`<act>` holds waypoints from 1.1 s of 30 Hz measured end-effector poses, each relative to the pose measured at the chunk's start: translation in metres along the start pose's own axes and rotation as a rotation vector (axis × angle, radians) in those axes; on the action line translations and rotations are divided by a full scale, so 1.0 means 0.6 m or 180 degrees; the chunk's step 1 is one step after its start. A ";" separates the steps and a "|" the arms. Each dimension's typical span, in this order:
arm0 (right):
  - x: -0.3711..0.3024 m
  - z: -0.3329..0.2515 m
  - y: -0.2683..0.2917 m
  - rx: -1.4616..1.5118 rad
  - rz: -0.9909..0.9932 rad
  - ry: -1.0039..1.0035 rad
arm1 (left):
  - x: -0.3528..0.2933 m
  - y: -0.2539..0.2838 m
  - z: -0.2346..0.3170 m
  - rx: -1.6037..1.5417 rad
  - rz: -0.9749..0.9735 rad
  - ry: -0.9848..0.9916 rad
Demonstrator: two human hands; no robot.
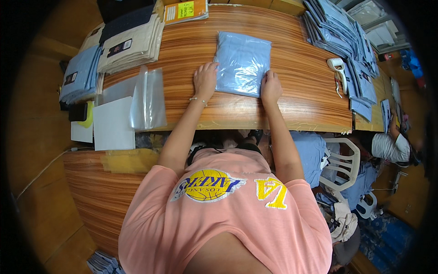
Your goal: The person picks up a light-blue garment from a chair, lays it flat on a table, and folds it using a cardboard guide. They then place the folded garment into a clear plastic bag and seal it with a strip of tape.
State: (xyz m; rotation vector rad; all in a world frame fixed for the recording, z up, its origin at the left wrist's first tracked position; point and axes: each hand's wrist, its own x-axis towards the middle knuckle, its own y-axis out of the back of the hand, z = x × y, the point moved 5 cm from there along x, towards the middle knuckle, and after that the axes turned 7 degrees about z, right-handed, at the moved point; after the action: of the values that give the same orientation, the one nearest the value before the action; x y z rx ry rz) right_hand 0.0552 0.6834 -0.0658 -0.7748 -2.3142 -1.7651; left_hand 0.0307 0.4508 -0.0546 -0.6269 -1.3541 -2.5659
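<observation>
A folded light-blue garment in a clear plastic bag (243, 61) lies flat on the wooden table in front of me. My left hand (205, 81) rests at the bag's left edge, fingers somewhat spread, fingertips touching the plastic. At the lower right corner, my right hand (271, 88) has its fingers bent around the bag's edge. The plastic is glossy and reflects light across its lower half.
Stacks of beige garments (137, 43) and blue garments (81, 75) stand left, near clear plastic bags (148, 100) and white sheets (114, 123). Bagged blue garments (331, 29) and a white handheld tool (336, 65) lie right. A plastic chair (344, 164) and another person (390, 147) are beyond.
</observation>
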 end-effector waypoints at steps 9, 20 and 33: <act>-0.010 0.018 0.009 -0.0023 0.0462 -0.0117 | -0.013 -0.017 -0.020 0.0221 -0.0806 -0.0111; -0.024 0.063 -0.007 0.0109 -0.0243 -0.0271 | -0.017 -0.025 -0.060 0.0349 -0.1291 0.0401; -0.017 -0.026 0.080 0.0868 0.0778 0.1413 | 0.021 0.018 0.021 0.0014 -0.0147 -0.1564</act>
State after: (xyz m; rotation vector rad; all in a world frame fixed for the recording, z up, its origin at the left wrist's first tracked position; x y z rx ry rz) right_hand 0.0836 0.6746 -0.0235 -0.5266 -2.0057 -1.3203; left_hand 0.0266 0.4553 -0.0345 -1.3039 -1.5162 -2.5404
